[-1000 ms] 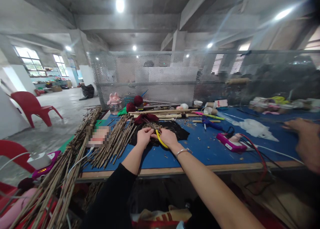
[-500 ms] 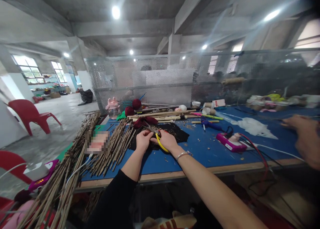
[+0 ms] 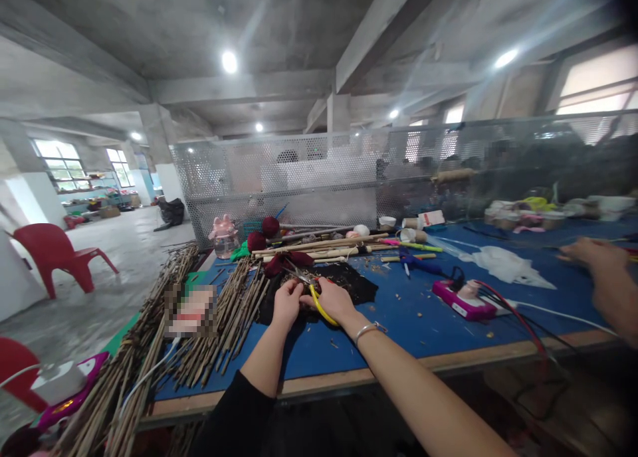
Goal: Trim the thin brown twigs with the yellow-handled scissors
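On the blue table point(image 3: 393, 344) before me, the person's right hand point(image 3: 336, 303) is curled snugly round the yellow-handled scissors point(image 3: 316, 299), one handle showing between thumb and palm and bowing toward five o'clock. From the hinge, the blades run toward eleven o'clock, just past the left hand's point(image 3: 286, 304) fingertips, with the dark red cloth point(image 3: 290, 264) at their points. Those left fingertips are pinched nearly together; I can't make out what, if anything, sits between them, nor whether steel touches skin. Beneath lies a black cloth point(image 3: 363, 287) strewn with clippings. Loose twigs point(image 3: 226, 331) spread at eight o'clock from the hands, a purple power strip point(image 3: 461, 305) sits at three, and another person's hand point(image 3: 591, 258) is farther out that way.
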### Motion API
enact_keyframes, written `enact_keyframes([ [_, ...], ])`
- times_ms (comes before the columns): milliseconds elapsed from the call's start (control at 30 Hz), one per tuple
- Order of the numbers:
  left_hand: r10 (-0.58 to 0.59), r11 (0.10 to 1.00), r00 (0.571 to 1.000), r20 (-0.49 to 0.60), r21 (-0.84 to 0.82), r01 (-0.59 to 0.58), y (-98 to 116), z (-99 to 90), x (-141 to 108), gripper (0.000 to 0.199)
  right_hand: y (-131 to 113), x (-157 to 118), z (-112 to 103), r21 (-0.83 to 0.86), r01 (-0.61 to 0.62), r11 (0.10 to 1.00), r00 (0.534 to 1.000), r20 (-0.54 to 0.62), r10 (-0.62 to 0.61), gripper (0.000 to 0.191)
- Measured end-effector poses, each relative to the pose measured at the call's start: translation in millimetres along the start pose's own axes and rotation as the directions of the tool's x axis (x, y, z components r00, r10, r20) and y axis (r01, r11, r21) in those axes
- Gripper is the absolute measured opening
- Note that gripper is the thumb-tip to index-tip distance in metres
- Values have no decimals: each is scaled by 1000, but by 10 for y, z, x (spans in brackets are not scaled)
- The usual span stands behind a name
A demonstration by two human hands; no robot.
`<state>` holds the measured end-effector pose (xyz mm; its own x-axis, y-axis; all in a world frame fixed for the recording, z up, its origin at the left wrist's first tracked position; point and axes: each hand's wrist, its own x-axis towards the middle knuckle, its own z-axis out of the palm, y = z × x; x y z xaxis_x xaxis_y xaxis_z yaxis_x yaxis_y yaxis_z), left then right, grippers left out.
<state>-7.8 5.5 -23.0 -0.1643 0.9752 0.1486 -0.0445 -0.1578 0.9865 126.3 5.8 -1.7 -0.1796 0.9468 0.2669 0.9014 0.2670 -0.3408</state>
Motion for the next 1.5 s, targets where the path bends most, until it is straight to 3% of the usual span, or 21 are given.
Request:
enact_keyframes([
  [200,-122,990,991,56,-61,125,74,41,-65,32,-10,-21,-37,3,35,999,998,-47,-35,63],
  [533,-79,994,996,34,-70,81,96,43,-72,33,-36,-15,-42,5,-20,1000,1000,19,20,63],
  [767,-86,995,995,-46,56,88,113,14,-79,33,-28,15,-10,-53,-46,998,999,16,46,68],
  [1200,-151,983,985,-80,93,158,120,11,-87,29,-48,-15,-56,-77,-87,993,994,58,91,66],
  [1500,-134,989,990,-48,56,137,77,10,-73,20,-43,-16,-37,-73,-84,994,992,85,91,69],
])
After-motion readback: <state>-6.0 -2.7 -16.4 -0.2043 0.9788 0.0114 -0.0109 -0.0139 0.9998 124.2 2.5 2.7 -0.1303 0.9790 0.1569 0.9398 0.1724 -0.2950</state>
